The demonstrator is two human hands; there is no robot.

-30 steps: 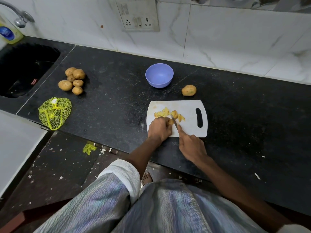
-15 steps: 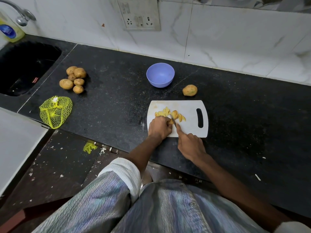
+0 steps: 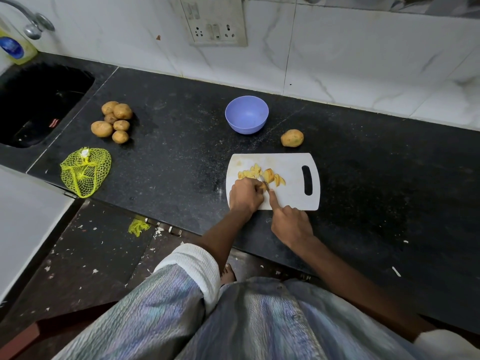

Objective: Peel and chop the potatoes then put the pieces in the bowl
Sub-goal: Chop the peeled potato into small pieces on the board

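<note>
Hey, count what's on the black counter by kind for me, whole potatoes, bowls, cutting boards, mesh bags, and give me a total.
Whole potatoes: 7, six in a pile near the sink and one behind the cutting board
Bowls: 1, purple bowl
Cutting boards: 1, white cutting board
Mesh bags: 1, yellow mesh bag
Total: 10
</note>
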